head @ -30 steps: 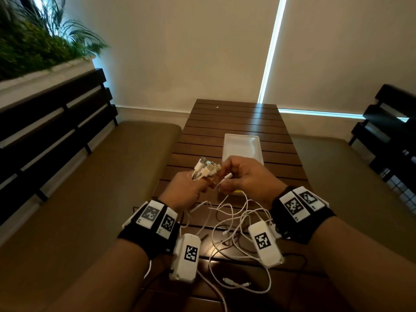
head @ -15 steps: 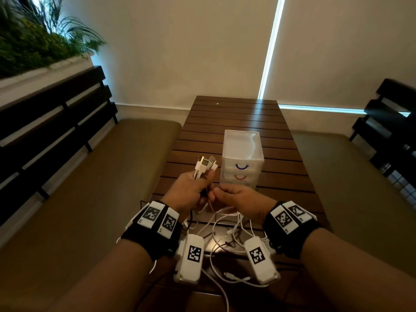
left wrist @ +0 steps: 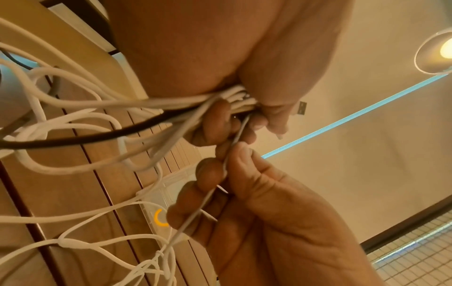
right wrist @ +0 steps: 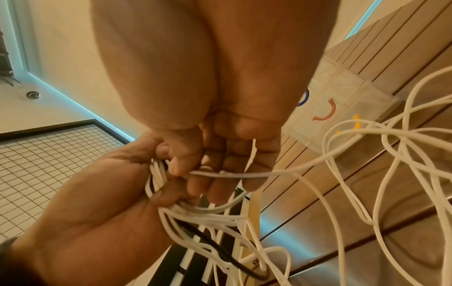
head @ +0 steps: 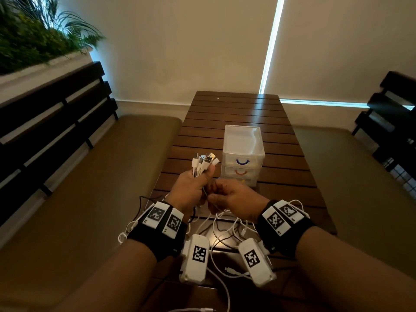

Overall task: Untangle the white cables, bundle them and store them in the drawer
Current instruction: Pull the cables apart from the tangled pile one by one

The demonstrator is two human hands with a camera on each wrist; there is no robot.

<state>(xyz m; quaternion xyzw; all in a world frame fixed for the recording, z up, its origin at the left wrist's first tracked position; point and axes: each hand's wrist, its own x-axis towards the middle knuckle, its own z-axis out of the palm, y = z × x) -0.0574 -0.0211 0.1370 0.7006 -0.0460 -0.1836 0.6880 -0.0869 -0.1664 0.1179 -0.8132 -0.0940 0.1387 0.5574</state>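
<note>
Gripping white cables point(head: 203, 164), left hand point(head: 191, 190), right hand point(head: 236, 199) pinching one strand, drawer unit point(head: 243, 154) closed, contents unclear

Both arms reach forward, close together, with a black band on each wrist. The left hand point(head: 193, 188) is up in a fist. Its fingers curl tight round a bunch of white cables point(head: 203, 164), and the thumb points up along them. The right hand point(head: 234, 199) sits just beside it, a bit lower, palm down. Its thumb and first finger pinch one thin cable point(left wrist: 232, 143). The other right fingers point(left wrist: 188, 211) curl loosely, maybe touching that cable too.
</note>
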